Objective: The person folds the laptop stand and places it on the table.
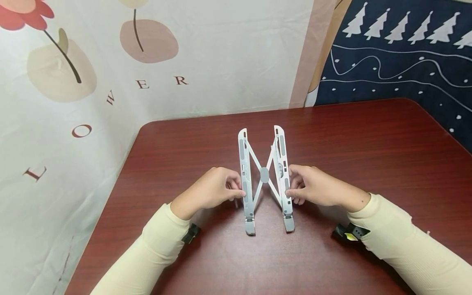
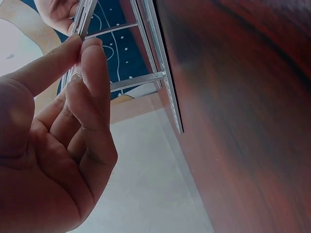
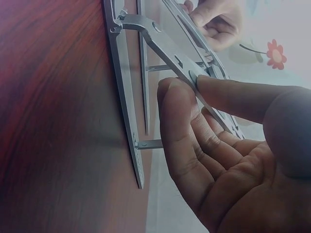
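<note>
A silver folding laptop stand [image 1: 264, 175] stands on the table in the head view, its two side rails spread apart and joined by crossed bars at a grey oval hub. The left hand [image 1: 217, 185] pinches the left rail between thumb and fingers. On the opposite side, the right hand [image 1: 315, 186] pinches the right rail [image 3: 167, 53] the same way, thumb on a grey pad. Both rails slope upward from their base bars, as the right wrist view shows. Small hinged lips [image 1: 250, 227] lie at the rails' near ends. Fingertips behind the rails are partly hidden.
The stand rests on a dark red-brown wooden table [image 1: 184, 151]. Behind and to the left hangs a white cloth [image 1: 228, 53] with flowers and letters. A navy cloth [image 1: 398, 61] with white trees hangs at the back right. Dark bands are worn at both wrists.
</note>
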Demonstrator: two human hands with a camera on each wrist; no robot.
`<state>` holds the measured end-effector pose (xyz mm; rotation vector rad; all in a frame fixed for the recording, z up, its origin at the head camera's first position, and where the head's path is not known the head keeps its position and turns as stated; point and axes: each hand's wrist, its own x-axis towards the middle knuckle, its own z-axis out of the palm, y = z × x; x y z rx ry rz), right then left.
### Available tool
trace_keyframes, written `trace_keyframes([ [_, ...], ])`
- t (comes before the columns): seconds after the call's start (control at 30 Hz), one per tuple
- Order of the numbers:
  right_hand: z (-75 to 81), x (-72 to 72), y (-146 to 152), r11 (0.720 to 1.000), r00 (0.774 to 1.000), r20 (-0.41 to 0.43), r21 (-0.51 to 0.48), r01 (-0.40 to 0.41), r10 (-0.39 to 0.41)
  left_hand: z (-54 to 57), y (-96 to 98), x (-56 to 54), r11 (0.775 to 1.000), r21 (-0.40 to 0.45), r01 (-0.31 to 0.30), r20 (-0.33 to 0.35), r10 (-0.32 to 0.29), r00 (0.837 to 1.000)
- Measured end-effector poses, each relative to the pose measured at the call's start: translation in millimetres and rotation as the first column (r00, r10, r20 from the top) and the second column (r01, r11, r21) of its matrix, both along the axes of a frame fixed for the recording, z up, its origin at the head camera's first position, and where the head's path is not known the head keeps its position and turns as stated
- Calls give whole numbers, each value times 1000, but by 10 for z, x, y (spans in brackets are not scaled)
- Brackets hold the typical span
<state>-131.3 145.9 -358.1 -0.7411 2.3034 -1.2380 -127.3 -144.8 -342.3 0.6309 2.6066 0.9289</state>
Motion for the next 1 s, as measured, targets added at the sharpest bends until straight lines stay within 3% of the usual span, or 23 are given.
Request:
trace_keyframes([
  [1.0,-19,22,-41,1000,1000,-1,7,-2,2,-29,56,20,1000,-14,-6,-11,6,1000],
])
